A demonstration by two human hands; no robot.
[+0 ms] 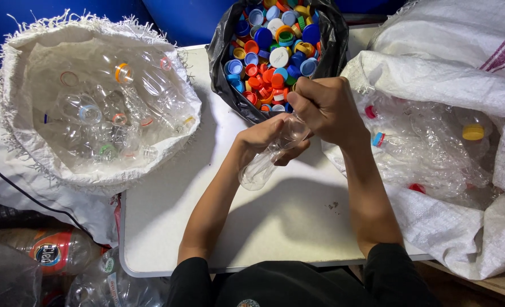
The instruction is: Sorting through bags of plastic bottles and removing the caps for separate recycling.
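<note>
— White desk [167, 227], blue backdrop: what is happening at its centre?

— One person is gripping a clear plastic bottle [262, 165] over the desk. The left hand [264, 136] is wrapping its fingers closed around the bottle's body, while the right hand [326, 108] is closing in a fist over the neck end, hiding whatever sits there.

— What is lying around those fingers?

— Just beyond them, a black bag [221, 62] is brimming with coloured caps [272, 57]. Well off to the left, a white woven sack [13, 102] is holding capless clear bottles; touching the right forearm, another sack [434, 227] is spilling crushed ones, some capped.

— How is the bottle likely handling?

— It is looking light, thin-walled and easily dented, probably slick. Holding it firmly round the body near the shoulder, with the other hand at the stiffer neck, seems the soundest hold.
</note>
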